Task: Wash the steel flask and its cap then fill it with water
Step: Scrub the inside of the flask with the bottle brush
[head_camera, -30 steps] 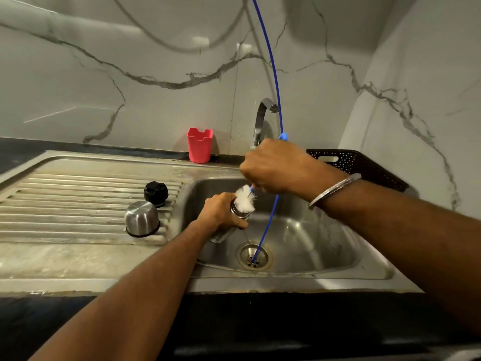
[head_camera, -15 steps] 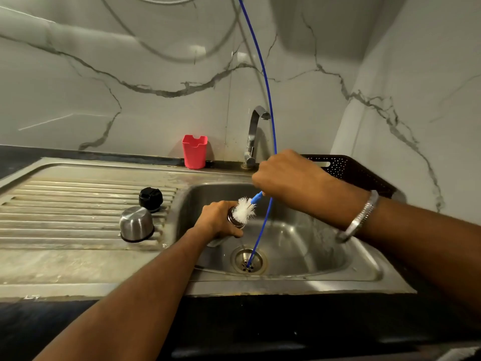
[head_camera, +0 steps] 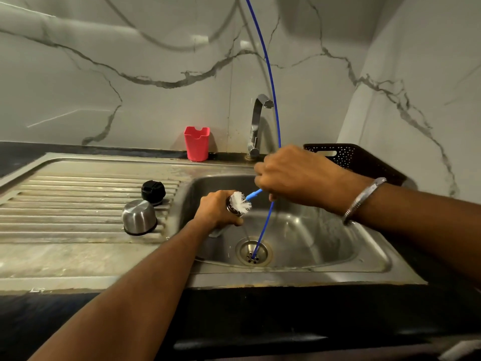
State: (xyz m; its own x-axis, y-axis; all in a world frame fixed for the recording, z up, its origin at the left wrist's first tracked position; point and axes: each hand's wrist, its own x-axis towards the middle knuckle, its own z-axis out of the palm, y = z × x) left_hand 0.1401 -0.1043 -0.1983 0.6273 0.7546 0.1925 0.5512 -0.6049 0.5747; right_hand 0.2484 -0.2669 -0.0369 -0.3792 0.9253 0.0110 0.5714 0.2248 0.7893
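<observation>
My left hand (head_camera: 217, 211) grips the steel flask (head_camera: 231, 204) near its neck, over the left part of the sink basin (head_camera: 312, 241); most of the flask is hidden by the hand. My right hand (head_camera: 294, 173) holds the blue handle of a bottle brush (head_camera: 242, 200), whose white bristles sit at the flask's mouth. The steel cup-cap (head_camera: 139, 217) stands upside down on the ribbed drainboard (head_camera: 65, 204), with the black stopper (head_camera: 153, 192) just behind it.
A thin blue hose (head_camera: 272, 82) hangs from above down into the drain (head_camera: 253, 252). The tap (head_camera: 256, 123) stands behind the basin, a red plastic holder (head_camera: 197, 143) to its left, a dark perforated basket (head_camera: 348, 158) at the right wall.
My right hand moved down and right, drawing the brush so its bristles sit at the flask's mouth. The view shifted slightly; the left hand kept its hold.
</observation>
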